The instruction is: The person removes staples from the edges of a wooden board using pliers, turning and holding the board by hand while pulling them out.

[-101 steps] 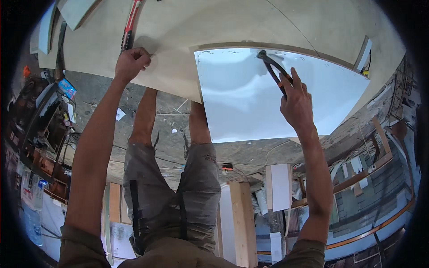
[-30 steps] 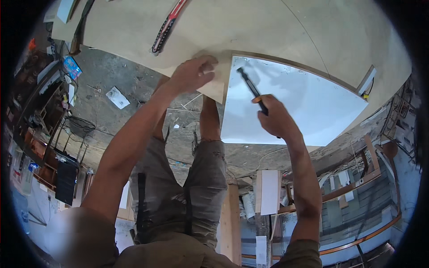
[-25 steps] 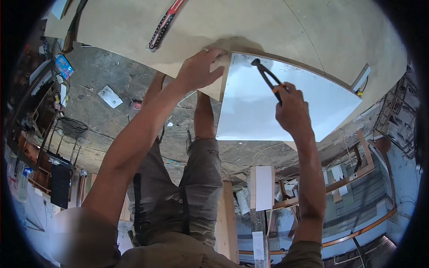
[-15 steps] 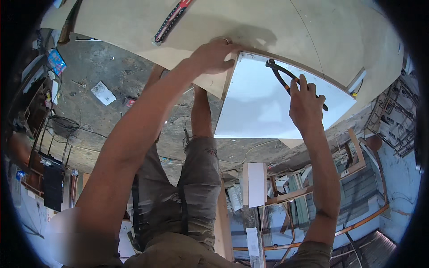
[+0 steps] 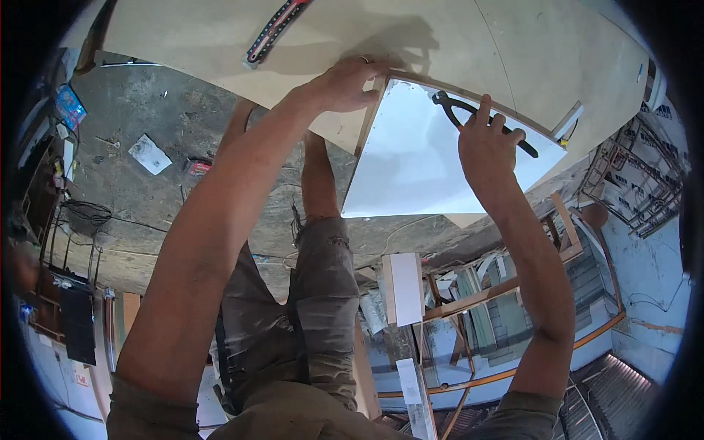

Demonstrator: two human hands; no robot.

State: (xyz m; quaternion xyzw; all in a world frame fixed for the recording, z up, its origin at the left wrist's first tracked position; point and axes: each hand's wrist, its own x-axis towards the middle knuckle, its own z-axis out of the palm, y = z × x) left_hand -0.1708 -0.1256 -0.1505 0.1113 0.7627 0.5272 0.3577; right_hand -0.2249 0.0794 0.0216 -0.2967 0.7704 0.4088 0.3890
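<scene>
My left hand (image 5: 348, 82) grips the wooden edging at the far left corner of a white panel (image 5: 411, 158), with the thumb on the inner side. My right hand (image 5: 490, 150) is closed around dark pincers (image 5: 453, 107), held over the panel's far part. The pincers' head points left, towards the corner by my left hand, and one handle end sticks out to the right of my fingers. Whether the jaws touch the panel, I cannot tell. The panel lies at the near edge of a pale wooden worktable (image 5: 469, 44).
A red-and-black utility knife (image 5: 273, 33) lies on the table beyond my left hand. A short white-faced strip (image 5: 567, 121) stands near the panel's right corner. Below are a grey floor with a paper sheet (image 5: 150, 154) and stacked boards (image 5: 480, 315) at the right.
My right hand has shifted towards the panel's far edge, and its fingers lie further over the pincers, which are turned flatter. My left hand stays on the corner. The whole view has shifted slightly.
</scene>
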